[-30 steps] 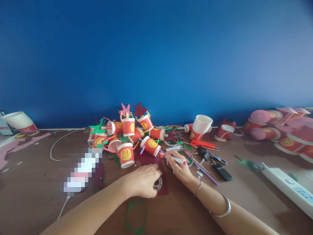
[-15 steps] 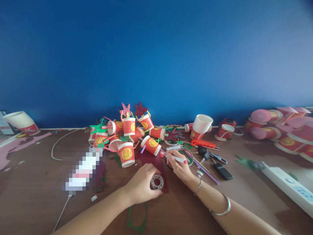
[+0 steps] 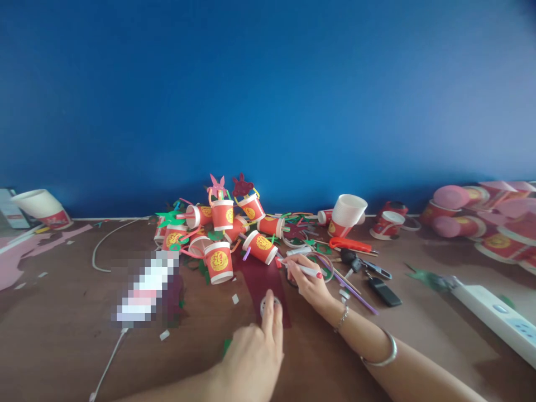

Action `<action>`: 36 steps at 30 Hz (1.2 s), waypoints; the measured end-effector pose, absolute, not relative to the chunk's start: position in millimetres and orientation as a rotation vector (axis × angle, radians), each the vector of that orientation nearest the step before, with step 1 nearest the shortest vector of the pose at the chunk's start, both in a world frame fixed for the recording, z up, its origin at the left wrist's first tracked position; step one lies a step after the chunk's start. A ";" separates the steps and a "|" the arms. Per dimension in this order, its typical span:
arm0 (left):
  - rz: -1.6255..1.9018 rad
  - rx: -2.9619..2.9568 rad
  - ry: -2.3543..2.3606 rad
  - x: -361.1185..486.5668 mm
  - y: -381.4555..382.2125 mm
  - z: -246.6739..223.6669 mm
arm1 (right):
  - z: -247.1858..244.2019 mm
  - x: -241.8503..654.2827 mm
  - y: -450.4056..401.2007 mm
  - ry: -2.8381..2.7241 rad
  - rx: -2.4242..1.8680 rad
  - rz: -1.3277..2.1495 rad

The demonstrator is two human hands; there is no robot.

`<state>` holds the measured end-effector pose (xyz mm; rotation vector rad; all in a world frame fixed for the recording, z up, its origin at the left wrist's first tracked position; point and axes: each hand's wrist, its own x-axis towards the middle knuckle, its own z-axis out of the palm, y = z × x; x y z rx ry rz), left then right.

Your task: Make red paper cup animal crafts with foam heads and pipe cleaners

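My left hand (image 3: 255, 352) lies over a small white-grey ring with holes (image 3: 264, 306). Its index and middle fingers stretch forward and press on the ring, which they partly hide. Under the ring is a strip of dark red paper (image 3: 255, 283) on the table. Beside the paper's right edge, my right hand (image 3: 307, 285) is closed around a white marker with red ends (image 3: 312, 271). The marker slants, with its left end near the paper's upper right side. Part of a green paper piece (image 3: 226, 346) shows next to my left hand.
Red paper cups (image 3: 219, 262) with straws and paper cutouts are heaped at the back. To the right are stacked white cups (image 3: 349, 211), an orange cutter (image 3: 349, 244), keys (image 3: 350, 259), a black fob (image 3: 384, 291) and a power strip (image 3: 498, 318). A blurred-out device (image 3: 146, 290) lies left.
My left hand has gone from gripping the ring's side to pressing its top with two outstretched fingers, and sits lower in view. My right hand still holds the marker in nearly the same place.
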<state>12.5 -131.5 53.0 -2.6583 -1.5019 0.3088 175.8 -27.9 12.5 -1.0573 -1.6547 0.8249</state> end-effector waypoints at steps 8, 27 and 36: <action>0.353 -2.381 -1.440 50.0 -142.9 31.9 | 16.2 174.4 -30.5 -1.590 -1.100 0.843; 0.116 -2.464 -1.487 36.3 -144.3 15.1 | 14.2 176.5 -29.8 -1.653 -1.111 0.820; 0.076 -2.502 -1.492 37.5 -162.7 13.3 | 21.9 175.3 -38.1 -2.208 -0.872 0.688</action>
